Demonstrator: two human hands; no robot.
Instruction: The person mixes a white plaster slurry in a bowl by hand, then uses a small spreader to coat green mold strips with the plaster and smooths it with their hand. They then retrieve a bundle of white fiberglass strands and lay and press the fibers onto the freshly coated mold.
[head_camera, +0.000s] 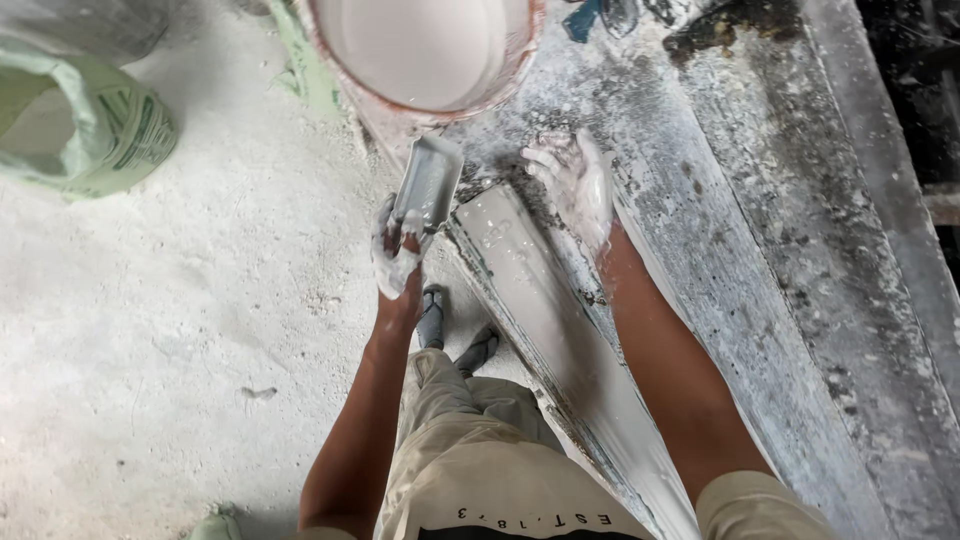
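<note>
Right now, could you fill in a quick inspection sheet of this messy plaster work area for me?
Surface: long bench, grey, smeared with white plaster.
Job's things: long white wet strip on the bench; scoop; bucket of white mix.
Clutter: green sack on the floor.
Hands: left hand holds the scoop; right hand open, flat on the bench, both plaster-coated.
Cables: nothing seen.
Surroundings: dusty white floor.
</note>
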